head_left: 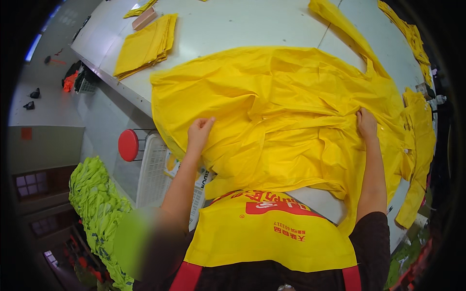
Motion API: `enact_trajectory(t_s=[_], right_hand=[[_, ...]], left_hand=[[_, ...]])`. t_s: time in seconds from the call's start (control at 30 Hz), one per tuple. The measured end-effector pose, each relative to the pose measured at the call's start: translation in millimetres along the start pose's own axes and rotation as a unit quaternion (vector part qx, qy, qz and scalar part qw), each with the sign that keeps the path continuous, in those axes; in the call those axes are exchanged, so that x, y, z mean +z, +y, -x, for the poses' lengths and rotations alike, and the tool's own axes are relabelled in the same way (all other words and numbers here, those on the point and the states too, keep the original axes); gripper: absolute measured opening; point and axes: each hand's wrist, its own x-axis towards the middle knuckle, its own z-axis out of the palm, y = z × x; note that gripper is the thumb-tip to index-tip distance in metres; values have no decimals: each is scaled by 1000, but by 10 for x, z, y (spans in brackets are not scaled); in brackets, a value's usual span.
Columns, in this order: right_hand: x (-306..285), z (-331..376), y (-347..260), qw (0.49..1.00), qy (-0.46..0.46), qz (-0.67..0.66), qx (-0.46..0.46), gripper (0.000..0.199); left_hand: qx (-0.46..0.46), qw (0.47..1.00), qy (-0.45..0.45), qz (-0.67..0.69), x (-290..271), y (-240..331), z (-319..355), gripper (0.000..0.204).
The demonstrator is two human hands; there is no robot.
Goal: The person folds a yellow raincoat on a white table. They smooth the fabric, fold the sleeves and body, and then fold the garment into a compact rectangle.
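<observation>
A large yellow garment (pixel 291 97) of thin, smooth cloth lies spread and wrinkled across the white table (pixel 233 29). One long sleeve-like part stretches to the far right. Its creases run towards my right hand (pixel 367 123), whose fingers pinch a gathered fold of the cloth. Over the garment's left part is my left hand (pixel 199 133), its thumb and fingers drawn together. Whether any cloth is between those fingertips I cannot make out. The garment's near edge lies close to the yellow apron (pixel 272 242) I wear.
Folded yellow cloths (pixel 148 46) are stacked at the far left, beside a pinkish block (pixel 144 18). More yellow pieces (pixel 417 145) lie along the right edge. Left of the table are a red stool (pixel 128 145), a white plastic basket (pixel 154 162) and a lime-green cloth heap (pixel 97 213).
</observation>
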Motion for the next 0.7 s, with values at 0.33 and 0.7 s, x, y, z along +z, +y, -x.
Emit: enact_trajectory(t_s=[0.33,0.7], right_hand=[[-470,46,-2459,881,-28,-403,-245,25],[-170,82,-3150,826,-153,-424,-339,15]], left_hand=[[343,862,141,-346,271,9,-147,60],[393,842,237,-285,895,553,-346,52]])
